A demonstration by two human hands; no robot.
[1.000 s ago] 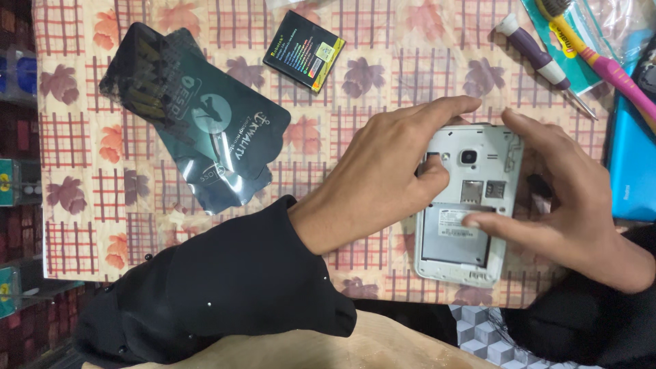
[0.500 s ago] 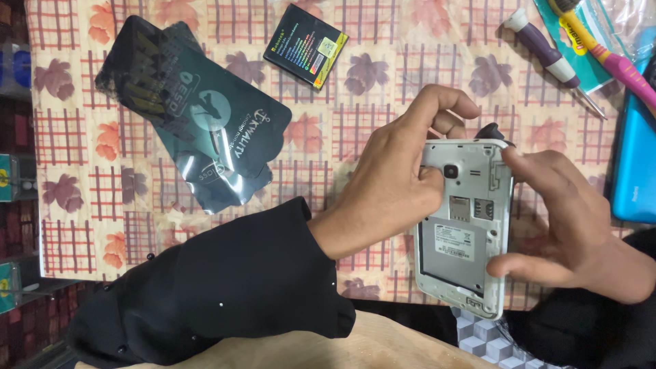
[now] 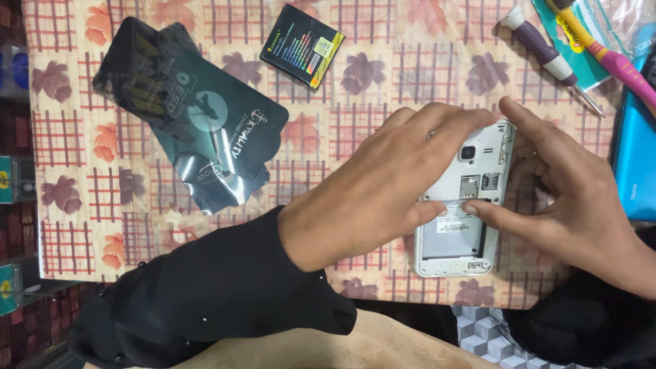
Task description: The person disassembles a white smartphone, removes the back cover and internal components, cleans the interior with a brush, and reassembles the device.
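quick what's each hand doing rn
Left hand: open, fingers resting on the white phone, back cover off.
Right hand: open, fingertips pressing the same phone; nothing gripped.

Lighting even and bright from overhead; soft shadows under both hands (slight glare on the dark foil pouch (image 3: 198, 137)); focus sharp.

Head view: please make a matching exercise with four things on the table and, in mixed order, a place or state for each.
Things:
1. phone
2. battery
3. dark bag
4. screwdriver

Places or states:
A. lying apart at the top middle of the cloth
B. back cover off, under both hands
C. top right, purple and white handle
D. flat at the upper left, shiny

Pairs: 1-B, 2-A, 3-D, 4-C
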